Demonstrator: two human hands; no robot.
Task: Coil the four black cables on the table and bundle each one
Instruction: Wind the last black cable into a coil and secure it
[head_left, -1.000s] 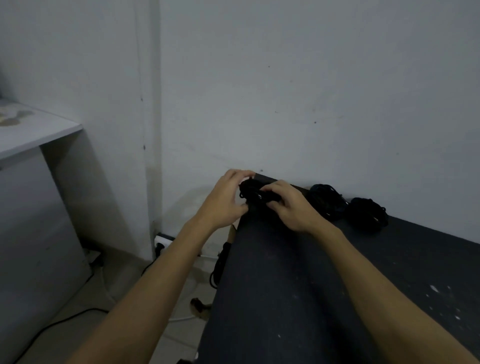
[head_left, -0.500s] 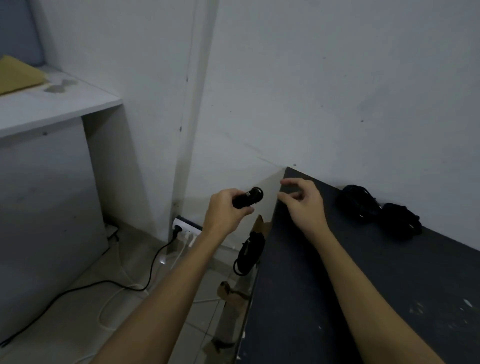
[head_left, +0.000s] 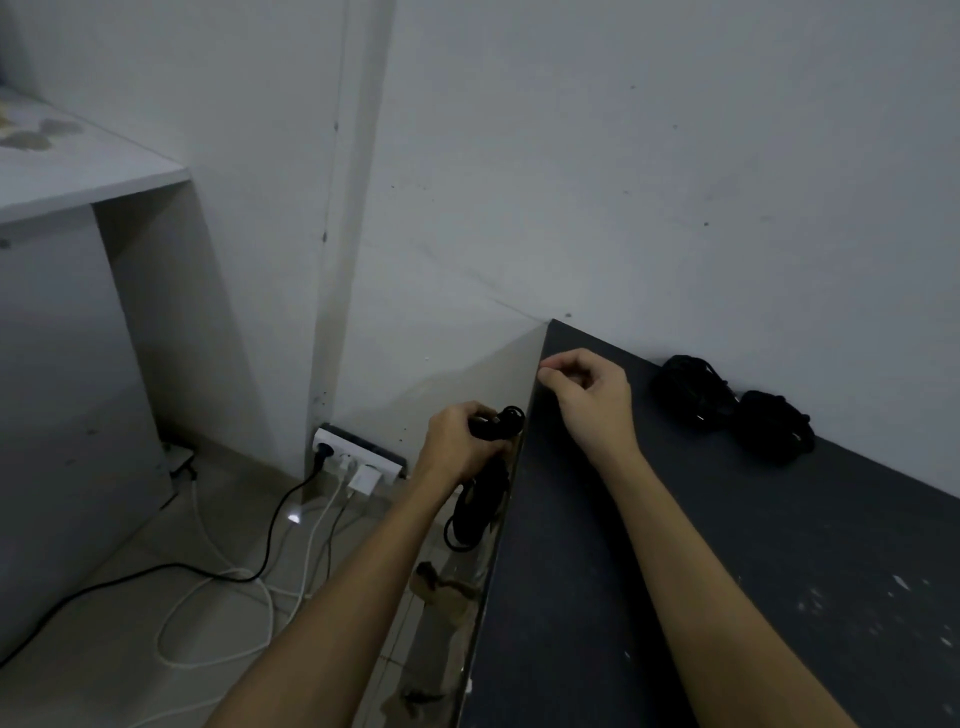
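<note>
A black cable (head_left: 496, 421) is gripped in the left hand (head_left: 457, 447), just off the left edge of the dark table (head_left: 675, 571). The fingers are curled round it, so its middle is hidden; only a short looped end is seen, pointing toward 2 o'clock. Below the hand, at 6 o'clock, a dark coil (head_left: 475, 514) hangs down beside the table edge; whether it belongs to the same cable cannot be told in the dim light. The right hand (head_left: 587, 395) is held over the table's far corner, fingers loosely curled, nothing held. At 3 o'clock from it, two bundled cables (head_left: 732, 408) lie touching against the wall, their windings hard to make out.
</note>
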